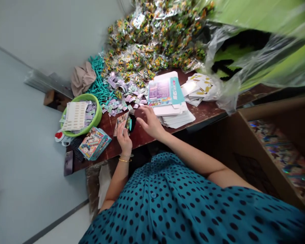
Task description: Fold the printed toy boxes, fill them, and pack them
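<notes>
Left hand (124,138) gripping printed flat card packet (121,122), partly hiding dark teal-tipped item (131,123); right hand (150,122) half-open, fingertips obscured, hold unclear.

top: teal w/ black polka dots, buttoned (193,206) | L wrist: thin gold bangle (124,160) | arms bare

Dark reddish-brown wooden table (208,113) looked worn, faintly shiny. Heap of clear crinkly plastic packets (154,37) was glossy, reflective. Stack of white flat cardboard sheets (177,117) looked matt, top blue-printed one (165,92) slightly glossy. Round green plastic bowl (97,117) was smooth. Beige crumpled cloth (82,78) was soft, matt. Brown corrugated cardboard box (246,135) was dull.
</notes>
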{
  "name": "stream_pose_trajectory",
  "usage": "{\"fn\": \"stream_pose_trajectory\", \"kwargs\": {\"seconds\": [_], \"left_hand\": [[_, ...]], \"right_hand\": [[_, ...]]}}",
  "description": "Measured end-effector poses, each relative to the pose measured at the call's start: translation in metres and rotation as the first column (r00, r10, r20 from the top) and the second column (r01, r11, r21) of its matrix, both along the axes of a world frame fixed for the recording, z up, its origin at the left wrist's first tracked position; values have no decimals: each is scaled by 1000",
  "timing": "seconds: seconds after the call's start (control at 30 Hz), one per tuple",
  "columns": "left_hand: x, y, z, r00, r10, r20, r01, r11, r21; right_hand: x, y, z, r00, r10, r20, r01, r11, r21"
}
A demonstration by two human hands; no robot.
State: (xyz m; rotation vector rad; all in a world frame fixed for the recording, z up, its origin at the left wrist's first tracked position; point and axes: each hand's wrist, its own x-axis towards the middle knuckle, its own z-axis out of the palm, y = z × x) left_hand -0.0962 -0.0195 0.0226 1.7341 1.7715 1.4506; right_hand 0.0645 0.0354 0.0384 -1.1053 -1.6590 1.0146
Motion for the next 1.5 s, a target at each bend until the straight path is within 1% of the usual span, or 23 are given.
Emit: {"fn": "stream_pose_trajectory", "kwargs": {"seconds": [0.07,0.1,0.13,0.2,0.27,0.3,0.37,0.43,0.5,0.57,0.67,0.73,0.77,0.83,0.87,0.93,1.0,1.03,1.07,1.2,1.3,1.4,1.5], "left_hand": [[-10,3,14,991,-15,136,22,998,-51],[-15,4,21,980,0,200,15,997,-76],[-19,6,27,963,43,264,-18,995,-96],[-27,12,38,907,140,398,-103,988,-114],[-34,20,44,850,121,512,-79,992,-103],[-37,23,44,836,64,546,-25,997,-78],[-40,30,38,823,-29,568,44,999,-13],[-40,33,25,802,1,597,-9,1000,11],[-39,34,10,752,45,658,-45,999,-16],[-40,34,-1,685,15,728,1,1000,-21],[-47,35,-3,608,-16,794,75,997,-37],[-55,39,1,630,14,777,129,984,-122],[-59,42,4,656,21,755,155,975,-161],[-67,51,10,696,4,718,195,961,-194],[-71,55,12,703,-15,711,211,959,-189],[-75,62,15,708,-69,703,254,954,-161],[-77,65,17,714,-122,689,297,945,-140],[-77,65,18,718,-141,682,313,940,-135],[-76,64,19,721,-156,675,324,937,-129],[-70,59,20,733,-207,648,363,925,-114],[-66,58,21,729,-208,652,396,905,-154],[-62,55,18,742,-223,632,394,908,-142],[-62,40,13,852,-207,480,254,967,-35]], "right_hand": [[-5,-8,0,985,138,103,-158,962,225],[-7,-9,0,969,202,145,-235,931,279],[-10,-7,1,966,213,150,-251,916,314],[-14,1,2,996,78,32,-85,937,340],[-20,14,2,986,-78,-149,114,961,252],[-25,20,1,970,-99,-220,139,975,172],[-36,31,-4,947,-49,-318,52,999,0],[-46,36,-11,929,-8,-370,-42,991,-126],[-51,39,-17,921,6,-389,-83,980,-183],[-49,41,-20,902,24,-431,-132,966,-223],[-37,53,-14,864,106,-492,-281,912,-299],[-28,65,-4,871,203,-448,-363,880,-306],[-23,72,3,887,250,-388,-368,890,-270],[-17,84,19,928,329,-177,-346,935,-77],[-15,89,27,931,363,-35,-360,931,59],[-12,95,41,872,418,254,-479,834,274],[-11,95,50,783,458,421,-604,722,337],[-10,94,53,764,472,440,-628,701,339],[-9,92,55,766,480,427,-626,705,332],[-7,85,56,805,523,281,-583,786,205],[-11,79,53,823,491,286,-543,828,139],[-17,72,50,863,342,372,-433,880,196],[-15,64,43,869,278,409,-415,860,298]]}}
